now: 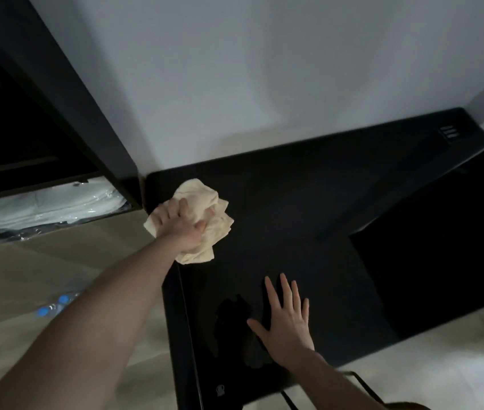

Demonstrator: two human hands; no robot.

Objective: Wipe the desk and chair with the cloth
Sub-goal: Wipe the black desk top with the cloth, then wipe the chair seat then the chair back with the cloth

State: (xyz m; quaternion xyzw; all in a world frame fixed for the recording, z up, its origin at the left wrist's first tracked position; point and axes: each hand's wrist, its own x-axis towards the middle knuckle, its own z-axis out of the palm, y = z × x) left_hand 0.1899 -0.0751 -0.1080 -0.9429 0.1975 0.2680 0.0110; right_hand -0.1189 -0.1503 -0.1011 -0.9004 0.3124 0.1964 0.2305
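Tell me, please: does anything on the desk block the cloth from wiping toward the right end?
Nothing visible does. The left hand grips the cloth at the desk's far left corner; the right hand rests flat nearer, off that path.

The left hand point(180, 224) covers the middle of the cloth point(202, 216), the blue-capped bottles point(54, 306) are blurred, and the frame's bottom edge crops the bench point(308, 232).

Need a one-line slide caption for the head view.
Left hand presses a crumpled cream cloth onto the black desk near its far-left corner; right hand rests flat.
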